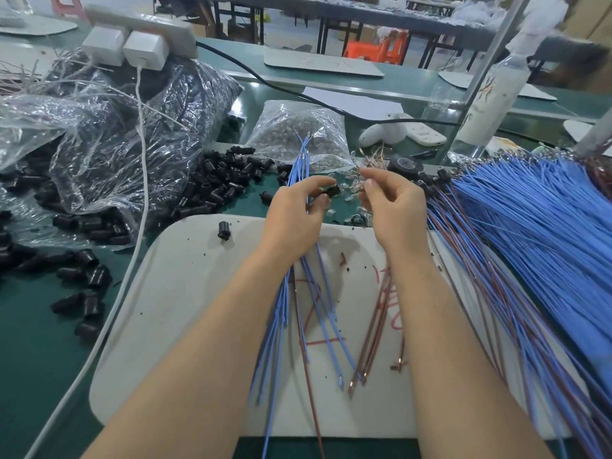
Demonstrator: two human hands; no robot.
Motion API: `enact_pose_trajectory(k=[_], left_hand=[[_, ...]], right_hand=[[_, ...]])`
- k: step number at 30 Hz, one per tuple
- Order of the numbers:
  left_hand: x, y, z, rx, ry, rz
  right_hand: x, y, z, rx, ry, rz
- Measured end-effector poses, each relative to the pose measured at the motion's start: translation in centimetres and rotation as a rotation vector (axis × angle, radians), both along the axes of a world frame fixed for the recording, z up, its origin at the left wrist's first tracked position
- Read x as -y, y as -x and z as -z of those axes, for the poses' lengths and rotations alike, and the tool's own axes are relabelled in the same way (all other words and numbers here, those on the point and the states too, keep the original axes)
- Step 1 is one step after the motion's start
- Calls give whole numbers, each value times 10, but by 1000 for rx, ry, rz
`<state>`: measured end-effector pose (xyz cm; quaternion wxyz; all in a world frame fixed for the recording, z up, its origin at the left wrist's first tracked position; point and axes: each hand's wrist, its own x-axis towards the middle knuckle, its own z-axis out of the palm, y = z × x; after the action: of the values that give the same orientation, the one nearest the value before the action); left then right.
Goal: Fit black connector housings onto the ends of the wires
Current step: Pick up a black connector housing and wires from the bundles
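My left hand [294,210] pinches a black housing [332,191] lying crosswise, mouth toward my right hand [394,207], which pinches brown wires [377,309] just beside it; their tips are blurred.

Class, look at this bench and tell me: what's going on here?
A person is fitting wires with connectors. The left hand pinches a black housing and holds a bunch of blue wires; the right hand, close beside it, holds brown wires. More housings lie heaped to the left.
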<state>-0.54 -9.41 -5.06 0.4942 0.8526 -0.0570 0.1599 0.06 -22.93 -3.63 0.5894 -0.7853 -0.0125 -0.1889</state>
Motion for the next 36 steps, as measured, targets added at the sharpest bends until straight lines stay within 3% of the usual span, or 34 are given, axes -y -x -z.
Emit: enact_pose_trajectory(k=[7, 11, 18, 26, 31, 36], left_hand=[[1, 4, -1, 48, 156, 1], [0, 2, 0, 46, 180, 18], [0, 1, 0, 61, 182, 50], [2, 4, 1, 75, 42, 61], [3, 4, 3, 126, -153, -101], [3, 5, 1, 109, -201, -179]], right_hand=[[-7, 2, 3, -69, 124, -37], [-10, 5, 0, -85, 89, -90], [-15, 10, -3, 13, 219, -127], [-18, 11, -1, 130, 387, -18], [-22, 14, -1, 196, 439, -14], [-26, 15, -1, 231, 491, -21]])
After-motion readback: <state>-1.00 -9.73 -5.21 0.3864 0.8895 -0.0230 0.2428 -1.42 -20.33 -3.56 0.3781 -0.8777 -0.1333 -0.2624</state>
